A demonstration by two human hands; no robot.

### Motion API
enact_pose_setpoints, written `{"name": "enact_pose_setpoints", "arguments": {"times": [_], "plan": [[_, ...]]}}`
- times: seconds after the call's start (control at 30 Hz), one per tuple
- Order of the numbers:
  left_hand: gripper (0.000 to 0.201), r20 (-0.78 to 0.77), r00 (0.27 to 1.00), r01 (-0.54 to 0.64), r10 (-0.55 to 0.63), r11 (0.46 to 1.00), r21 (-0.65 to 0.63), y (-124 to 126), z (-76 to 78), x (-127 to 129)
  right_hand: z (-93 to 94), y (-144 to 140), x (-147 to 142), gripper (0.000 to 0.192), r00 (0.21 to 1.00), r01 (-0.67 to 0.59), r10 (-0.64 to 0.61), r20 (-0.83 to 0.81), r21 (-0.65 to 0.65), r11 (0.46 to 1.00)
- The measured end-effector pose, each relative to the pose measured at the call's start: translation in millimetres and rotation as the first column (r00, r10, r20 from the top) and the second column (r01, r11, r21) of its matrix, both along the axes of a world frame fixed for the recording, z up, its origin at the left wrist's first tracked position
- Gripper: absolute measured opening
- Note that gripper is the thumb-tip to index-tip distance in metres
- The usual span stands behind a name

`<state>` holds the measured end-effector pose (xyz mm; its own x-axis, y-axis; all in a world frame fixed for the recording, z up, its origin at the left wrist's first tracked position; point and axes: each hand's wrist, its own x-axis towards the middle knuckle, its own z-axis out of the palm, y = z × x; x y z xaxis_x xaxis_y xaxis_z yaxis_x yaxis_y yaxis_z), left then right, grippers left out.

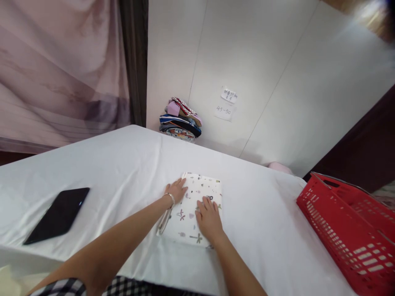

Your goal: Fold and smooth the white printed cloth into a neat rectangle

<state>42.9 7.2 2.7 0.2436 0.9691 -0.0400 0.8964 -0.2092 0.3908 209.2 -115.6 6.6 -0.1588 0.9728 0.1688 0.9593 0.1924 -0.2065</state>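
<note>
Head view: red basket [342, 222] right of folded cloth [189, 220].

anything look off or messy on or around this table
Nothing looks spilled or damaged. The white tablecloth is creased rather than smooth left of the folded printed cloth under the left hand and right hand, and the stacked fabrics by the wall have uneven edges.

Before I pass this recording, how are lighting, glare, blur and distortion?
Head view throughout: soft light, a small glint on the black tablet; the red basket looks stretched towards the right edge; a bright shape top right is blurred beyond recognition; the printed cloth reads fairly clearly.
</note>
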Motion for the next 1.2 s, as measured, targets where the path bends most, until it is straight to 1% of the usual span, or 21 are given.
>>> {"name": "enact_pose_setpoints", "arguments": {"times": [0.1,0.23,0.37,0.43,0.5,0.57,0.63,0.7,0.77,0.8,0.83,0.87,0.9,0.97,1.0,1.03,1.07,1.1,1.2], "plan": [[0.050,0.022,0.999,-0.030,0.029,0.999,0.026,-2,-1.7,3,0.6,1,-10,0.041,1.000,-0.009,0.008,-0.025,-0.038,0.999],[0.049,0.027,0.999,-0.040,0.039,0.998,0.039,-3,-2.1,3,1.8,-6,-46,0.047,0.986,-0.151,0.144,-0.089,-0.071,0.986],[0.048,-0.017,0.999,-0.041,0.041,0.999,-0.010,6,8.3,3,7.7,-21,-87,0.050,0.957,-0.269,0.265,-0.119,-0.026,0.963],[0.048,-0.039,0.998,-0.048,0.046,0.998,-0.040,13,14.6,5,12.8,-29,-101,0.049,0.933,-0.350,0.348,-0.088,-0.011,0.937],[0.048,-0.050,0.997,-0.063,0.061,0.997,-0.048,19,17.6,7,18.2,-35,-109,0.046,0.907,-0.419,0.418,-0.044,0.005,0.908],[0.047,-0.049,0.996,-0.079,0.077,0.997,-0.022,22,15.7,9,22.9,-38,-112,0.044,0.893,-0.449,0.449,-0.022,0.012,0.894],[0.045,-0.035,0.996,-0.084,0.085,0.996,0.031,24,10.1,10,26.4,-39,-109,0.041,0.881,-0.471,0.470,-0.051,-0.008,0.882],[0.043,-0.027,0.995,-0.090,0.092,0.992,0.083,24,4.1,10,28.8,-38,-102,0.035,0.846,-0.525,0.515,-0.142,-0.046,0.850],[0.042,-0.033,0.995,-0.091,0.095,0.991,0.100,23,0.1,10,30.8,-36,-90,0.030,0.796,-0.578,0.545,-0.264,-0.063,0.813],[0.041,-0.038,0.995,-0.090,0.095,0.991,0.101,23,-0.9,10,31.9,-35,-83,0.029,0.775,-0.592,0.546,-0.316,-0.064,0.803],[0.041,-0.041,0.995,-0.087,0.091,0.991,0.101,23,-1.2,9,33.0,-32,-76,0.029,0.766,-0.593,0.537,-0.353,-0.066,0.803],[0.040,-0.040,0.995,-0.082,0.086,0.991,0.101,23,-1.3,9,34.1,-29,-68,0.030,0.776,-0.571,0.511,-0.371,-0.066,0.819],[0.040,-0.037,0.996,-0.079,0.083,0.992,0.101,23,-1.1,9,35.0,-26,-59,0.031,0.805,-0.521,0.467,-0.365,-0.060,0.851],[0.039,-0.031,0.996,-0.076,0.080,0.992,0.100,23,-0.6,9,34.7,-17,-42,0.031,0.897,-0.352,0.327,-0.296,-0.033,0.936],[0.039,-0.029,0.996,-0.077,0.080,0.992,0.097,24,-0.3,9,32.9,-13,-35,0.031,0.939,-0.253,0.242,-0.245,-0.015,0.967],[0.039,-0.027,0.996,-0.078,0.080,0.993,0.091,24,0.1,9,29.8,-9,-28,0.033,0.967,-0.169,0.166,-0.192,-0.004,0.986],[0.039,-0.027,0.996,-0.080,0.083,0.993,0.081,25,0.7,9,25.5,-6,-23,0.037,0.984,-0.108,0.106,-0.143,-0.002,0.994],[0.039,-0.025,0.996,-0.084,0.086,0.994,0.071,26,1.6,9,20.5,-4,-20,0.040,0.992,-0.074,0.073,-0.101,-0.013,0.997],[0.042,0.000,0.994,-0.110,0.110,0.992,0.054,30,5.9,12,6.0,-1,-19,0.044,0.999,-0.045,0.044,-0.021,-0.049,0.998]]}}
